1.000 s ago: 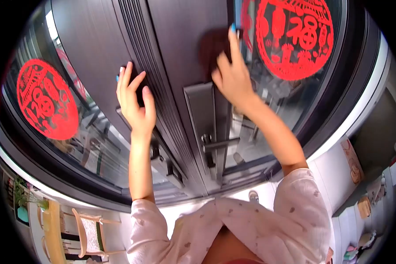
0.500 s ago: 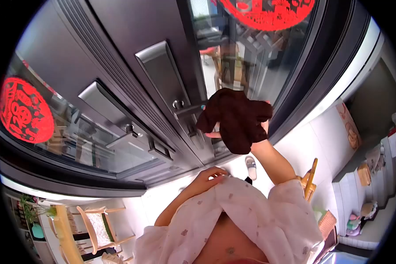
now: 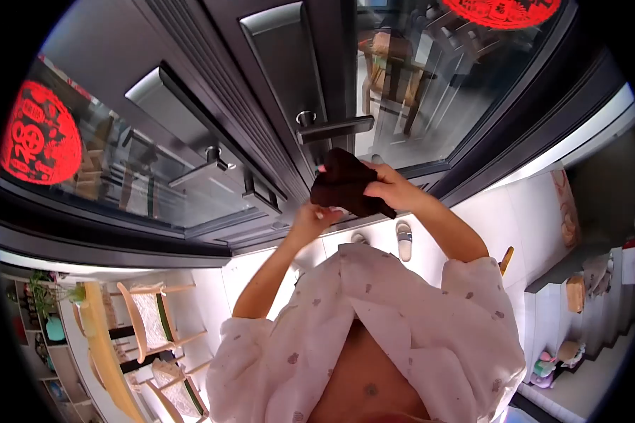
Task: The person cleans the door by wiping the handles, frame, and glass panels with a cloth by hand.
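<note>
A dark brown cloth [image 3: 349, 185] hangs bunched between my two hands, in front of the lower part of a dark double door [image 3: 250, 106]. My right hand [image 3: 395, 189] grips its right side, thumb pressed on the fabric. At the lower left edge of the cloth, my left hand [image 3: 316, 217] has its fingers pinched together on it. Just above the cloth is the right door's lever handle [image 3: 335, 130]; the left door's lever handle [image 3: 197, 173] is farther left. Neither hand touches a handle.
Red round paper decorations are on the left glass [image 3: 42, 134] and right glass [image 3: 504, 10]. Wooden chairs [image 3: 148, 321] stand by a wooden table [image 3: 109, 352] at the lower left. Stairs [image 3: 568, 321] with items on them are at the right. Slippered feet [image 3: 403, 241] are below.
Both hands have come down from the upper door panels. My left hand rested near the shirt, then rose to the cloth. The cloth, spread over my right hand earlier, is now bunched between both hands.
</note>
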Demonstrator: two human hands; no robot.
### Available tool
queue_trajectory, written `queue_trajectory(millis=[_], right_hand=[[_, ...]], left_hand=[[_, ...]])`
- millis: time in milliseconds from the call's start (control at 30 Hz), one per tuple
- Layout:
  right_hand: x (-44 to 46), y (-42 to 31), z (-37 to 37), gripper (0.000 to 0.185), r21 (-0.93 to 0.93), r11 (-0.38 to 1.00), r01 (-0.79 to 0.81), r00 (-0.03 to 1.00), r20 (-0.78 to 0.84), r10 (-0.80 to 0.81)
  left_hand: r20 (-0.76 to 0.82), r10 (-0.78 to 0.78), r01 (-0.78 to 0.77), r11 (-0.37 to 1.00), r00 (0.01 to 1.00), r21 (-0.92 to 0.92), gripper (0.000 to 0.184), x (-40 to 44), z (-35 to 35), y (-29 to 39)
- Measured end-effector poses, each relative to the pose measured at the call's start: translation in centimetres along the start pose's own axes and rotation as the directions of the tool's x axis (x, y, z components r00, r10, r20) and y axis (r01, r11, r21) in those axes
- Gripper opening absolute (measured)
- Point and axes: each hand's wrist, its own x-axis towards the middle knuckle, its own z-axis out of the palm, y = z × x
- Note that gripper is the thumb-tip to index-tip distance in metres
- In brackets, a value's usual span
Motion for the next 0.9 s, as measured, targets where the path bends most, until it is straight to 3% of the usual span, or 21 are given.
queue_trajectory(millis=[33, 67, 100, 133, 200, 233, 267, 333, 367, 400, 433, 500, 533, 600, 633, 667, 733, 767, 800, 867, 900], right_hand=[[0.5, -0.5, 0.2, 0.027, -0.188, 0.955, 0.231, 0.973, 0.073, -0.221], [0.9, -1.0, 0.3, 0.028, -0.344, 0.823, 0.452, 0.892, 0.183, -0.414], [1.1, -1.6, -0.2, 0.030, -0.441, 0.741, 0.506, 0.860, 0.325, -0.393], [1.3, -1.9, -0.1, 0.030, -0.434, 0.747, 0.504, 0.860, 0.329, -0.389], [1.6, -2.4, 0.3, 0.028, -0.681, 0.493, 0.542, 0.838, 0.389, -0.384], [1.7, -2.7, 0.5, 0.028, -0.679, 0.492, 0.545, 0.836, 0.392, -0.384], [1.8, -2.9, 0.9, 0.028, -0.655, 0.585, 0.479, 0.878, 0.372, -0.302], [2.1, -3.0, 1.0, 0.027, -0.627, 0.666, 0.404, 0.909, 0.356, -0.216], [2.4, -2.7, 0.8, 0.026, -0.648, 0.679, 0.346, 0.927, 0.347, -0.142], [2.7, -2.3, 0.6, 0.026, -0.669, 0.685, 0.287, 0.940, 0.335, -0.067], [2.8, -1.6, 0.6, 0.026, -0.673, 0.681, 0.288, 0.941, 0.332, -0.069], [2.8, 0.1, 0.9, 0.028, -0.198, 0.947, 0.252, 0.962, 0.160, -0.222], [2.9, 0.5, 1.0, 0.028, -0.202, 0.946, 0.253, 0.961, 0.160, -0.223], [3.0, 1.2, 1.4, 0.027, -0.032, 0.995, 0.093, 0.996, -0.011, -0.094], [3.0, 1.7, 2.3, 0.027, 0.205, 0.978, 0.027, 0.998, -0.056, -0.016], [3.2, 2.6, 3.0, 0.033, 0.281, 0.959, 0.034, 0.996, -0.084, -0.010], [3.7, 5.3, 4.0, 0.043, 0.290, 0.948, 0.131, 0.987, -0.132, -0.096], [3.5, 5.6, 4.2, 0.046, 0.143, 0.980, 0.141, 0.988, -0.087, -0.130], [3.6, 6.2, 4.1, 0.046, 0.135, 0.981, 0.137, 0.989, -0.082, -0.126], [4.0, 7.2, 4.3, 0.040, -0.363, 0.931, 0.043, 0.992, -0.096, -0.083], [3.9, 7.3, 3.7, 0.036, -0.420, 0.898, -0.128, 0.989, -0.124, 0.083]], left_hand=[[-0.008, -0.007, 0.007, 1.000, 1.000, -0.006, 0.035, -0.3, -0.4, 1.2], [-0.043, 0.144, -0.149, 0.975, 0.989, -0.163, 0.050, -0.9, -1.0, 3.6], [-0.102, 0.282, -0.300, 0.903, 0.954, -0.307, 0.067, -1.5, -1.5, 4.8], [-0.108, 0.273, -0.293, 0.905, 0.956, -0.307, 0.067, -1.7, -2.2, 4.6], [0.169, 0.383, -0.280, 0.856, 0.908, -0.435, 0.082, -1.8, -3.6, 4.1], [0.104, 0.411, -0.326, 0.833, 0.906, -0.448, 0.068, -1.6, -3.5, 4.9], [0.103, 0.411, -0.328, 0.833, 0.906, -0.446, 0.068, -1.6, -3.6, 5.2], [0.101, 0.128, -0.096, 0.956, 0.987, -0.277, 0.051, -1.9, -3.6, 5.8], [0.034, 0.183, -0.169, 0.953, 0.982, -0.251, 0.031, -1.8, -3.4, 6.9], [0.035, 0.189, -0.175, 0.952, 0.981, -0.250, 0.031, -1.6, -3.3, 6.9], [-0.085, 0.263, -0.275, 0.941, 0.961, -0.199, 0.025, -1.5, -3.4, 6.7], [-0.247, 0.373, -0.388, 0.922, 0.895, -0.013, 0.018, -1.3, -3.7, 6.7], [-0.248, 0.376, -0.391, 0.920, 0.893, -0.013, 0.018, -1.1, -3.7, 6.6], [-0.371, 0.302, -0.383, 0.908, 0.878, -0.169, 0.020, -1.0, -3.4, 6.3], [-0.371, 0.135, -0.275, 0.893, 0.919, -0.356, 0.026, -1.4, -2.8, 6.8], [-0.375, 0.136, -0.278, 0.892, 0.917, -0.356, 0.026, -1.2, -2.5, 6.7], [-0.466, 0.023, -0.292, 0.807, 0.884, -0.513, 0.030, -0.9, -1.9, 5.9], [-0.487, -0.015, -0.292, 0.785, 0.873, -0.546, 0.033, -0.9, -1.9, 4.9], [-0.472, -0.032, -0.296, 0.741, 0.881, -0.603, 0.032, -1.1, -2.2, 4.2], [-0.474, -0.134, -0.288, 0.642, 0.870, -0.711, 0.034, -1.8, -2.2, 5.8], [-0.437, -0.140, -0.277, 0.596, 0.888, -0.753, 0.030, -2.1, -2.5, 5.5]])
